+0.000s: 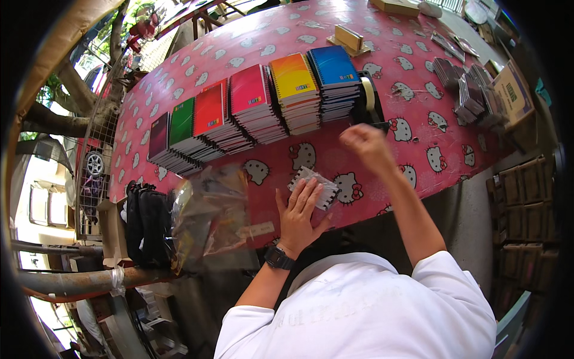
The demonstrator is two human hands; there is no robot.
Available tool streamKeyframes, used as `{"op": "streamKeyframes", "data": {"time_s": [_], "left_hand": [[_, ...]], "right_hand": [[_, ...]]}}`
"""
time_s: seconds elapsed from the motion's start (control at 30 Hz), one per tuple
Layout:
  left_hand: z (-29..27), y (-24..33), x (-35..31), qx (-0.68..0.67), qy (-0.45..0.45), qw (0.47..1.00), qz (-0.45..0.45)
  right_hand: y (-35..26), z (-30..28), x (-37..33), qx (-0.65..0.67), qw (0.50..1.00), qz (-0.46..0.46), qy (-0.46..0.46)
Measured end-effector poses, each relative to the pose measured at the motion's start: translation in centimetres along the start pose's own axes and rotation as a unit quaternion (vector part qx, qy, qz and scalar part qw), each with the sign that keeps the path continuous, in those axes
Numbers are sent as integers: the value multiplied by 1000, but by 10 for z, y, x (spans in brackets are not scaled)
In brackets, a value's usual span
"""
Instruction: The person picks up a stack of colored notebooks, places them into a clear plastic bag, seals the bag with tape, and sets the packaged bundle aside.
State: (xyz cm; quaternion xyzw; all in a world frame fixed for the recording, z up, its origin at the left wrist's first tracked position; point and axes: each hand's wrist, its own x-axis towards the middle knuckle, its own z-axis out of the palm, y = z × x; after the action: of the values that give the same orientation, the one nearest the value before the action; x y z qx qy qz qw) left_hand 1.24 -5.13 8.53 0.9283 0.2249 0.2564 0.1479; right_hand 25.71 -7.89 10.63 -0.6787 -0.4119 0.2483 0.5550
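My left hand point(299, 209), with a dark watch on its wrist, lies with fingers stretched over a small white packet point(326, 194) in clear plastic. Dark notches run along the packet's edges; its contents are partly hidden by the hand. My right hand point(366, 143) is raised at the right of the packet, slightly blurred, its fingers curled together; whatever they hold is too small to make out. Close by it stands a black tape dispenser point(382, 125) with a pale tape roll point(368, 96). Stacks of spiral notebooks rise beyond, among them blue point(332, 66), yellow point(293, 75) and green point(182, 122).
A pink cat-patterned cloth point(269, 158) covers the table. Clear plastic bags point(212, 209) hang over its near left edge beside black cloth point(146, 218). A small wooden holder point(348, 39) stands at the back. Dark bundles point(469, 99) and a cardboard box point(513, 96) sit at right.
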Motion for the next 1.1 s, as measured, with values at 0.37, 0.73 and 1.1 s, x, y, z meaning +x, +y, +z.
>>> {"op": "streamKeyframes", "data": {"time_s": [0.37, 0.73, 1.1], "left_hand": [[1, 9, 10, -15, 5, 1000, -5], [4, 3, 4, -15, -20, 999, -31], [-7, 3, 7, -4, -27, 998, -50]], "right_hand": [[75, -70, 49, -273, 935, -20, 227], [79, 2, -10, 309, 892, 310, -109], [-80, 49, 51, -432, 742, -79, -507]]}}
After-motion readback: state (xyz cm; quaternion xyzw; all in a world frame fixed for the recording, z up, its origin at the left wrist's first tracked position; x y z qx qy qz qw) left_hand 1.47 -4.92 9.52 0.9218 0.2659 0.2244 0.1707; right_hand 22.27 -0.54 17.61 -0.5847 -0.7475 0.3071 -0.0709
